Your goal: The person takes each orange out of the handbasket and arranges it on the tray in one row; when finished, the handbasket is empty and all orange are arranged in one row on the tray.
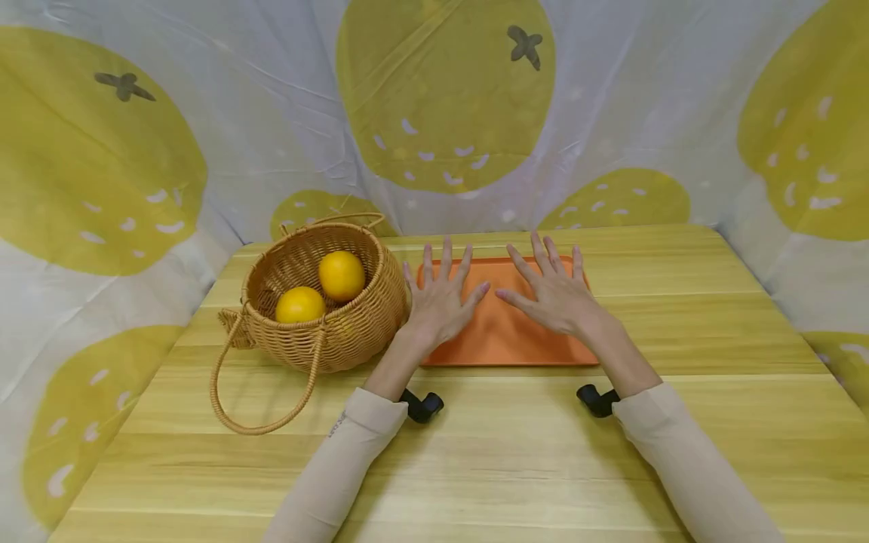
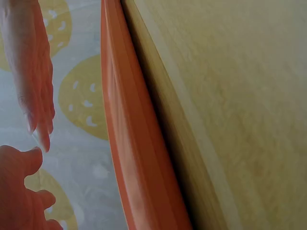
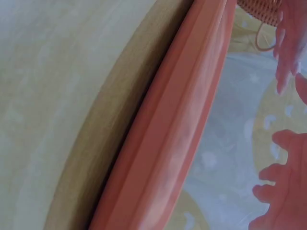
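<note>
Both hands are spread over an orange tray [image 1: 502, 343] on the wooden table, palms down and holding nothing. My left hand [image 1: 440, 305] is above the tray's left end, beside the wicker basket [image 1: 353, 335]. Over the right half is my right hand [image 1: 558, 290], its thumb pointing toward the left thumb with a small gap between. In the left wrist view, the tray's edge [image 2: 127, 124] runs below the hands, apart from them. Two round orange fruits, one nearer [image 1: 300, 305] and one farther back [image 1: 342, 276], lie in the basket.
The basket's wicker handle [image 1: 261, 430] hangs down onto the table [image 1: 502, 467] at the front left. Black wrist-worn pieces show beside the left cuff [image 1: 376, 415] and the right cuff [image 1: 641, 407]. A cloth [image 1: 285, 98] printed with yellow fruit surrounds the table's back and sides.
</note>
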Motion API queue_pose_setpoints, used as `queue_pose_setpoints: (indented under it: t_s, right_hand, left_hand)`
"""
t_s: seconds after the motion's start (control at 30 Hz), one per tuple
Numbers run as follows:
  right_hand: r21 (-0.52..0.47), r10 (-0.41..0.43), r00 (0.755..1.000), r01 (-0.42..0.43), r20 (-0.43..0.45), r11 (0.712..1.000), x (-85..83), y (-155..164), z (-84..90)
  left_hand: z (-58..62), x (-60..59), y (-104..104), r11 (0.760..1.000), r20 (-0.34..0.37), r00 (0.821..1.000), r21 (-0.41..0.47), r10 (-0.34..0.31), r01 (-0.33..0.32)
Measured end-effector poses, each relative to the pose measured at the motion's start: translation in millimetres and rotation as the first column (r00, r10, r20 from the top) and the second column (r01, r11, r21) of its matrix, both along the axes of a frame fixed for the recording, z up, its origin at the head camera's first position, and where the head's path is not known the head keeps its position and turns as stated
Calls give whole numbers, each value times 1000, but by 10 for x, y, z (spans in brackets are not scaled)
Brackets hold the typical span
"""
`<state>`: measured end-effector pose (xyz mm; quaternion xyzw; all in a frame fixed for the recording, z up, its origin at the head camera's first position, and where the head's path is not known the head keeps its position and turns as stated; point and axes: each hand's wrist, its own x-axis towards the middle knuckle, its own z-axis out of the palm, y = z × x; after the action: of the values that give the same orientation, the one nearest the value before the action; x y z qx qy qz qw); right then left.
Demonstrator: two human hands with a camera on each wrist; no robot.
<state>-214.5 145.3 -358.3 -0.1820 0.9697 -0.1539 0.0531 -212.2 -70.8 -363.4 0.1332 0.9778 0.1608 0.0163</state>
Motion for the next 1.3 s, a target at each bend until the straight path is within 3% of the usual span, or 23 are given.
queue_pose_setpoints:
  t_s: [0.23,0.4,0.53,0.73,0.9,1.1,1.2,1.3]
  right_hand:
    - [-14,6,999,-6,39,1000,-2,120,40]
    - [-75,21,994,-13,105,997,-12,292,98]
    - [-124,34,984,-12,173,992,-52,483,80]
    - [-166,31,969,10,247,986,-151,765,-26]
    - [-178,41,932,26,360,984,-208,920,-133]
    - [-141,44,873,29,485,990,-211,1040,-233]
    - [-112,49,876,6,480,994,-219,1068,-239]
    - [-103,64,881,-18,468,995,-228,1106,-229]
  left_hand:
    - [41,9,28,1000,8,1000,-14,-4,4]
    - [180,-6,83,999,-3,1000,-37,-20,20]
    - [415,-49,151,999,1,999,-10,-41,41]
    - [904,-168,208,998,-15,999,44,-50,50]
    - [1310,-255,165,994,13,997,82,-78,76]
    - [1685,-344,-116,995,73,994,69,-83,78]
    - [1823,-361,-345,996,83,994,57,-73,68]
    - [1876,-389,-626,995,116,990,70,-84,76]
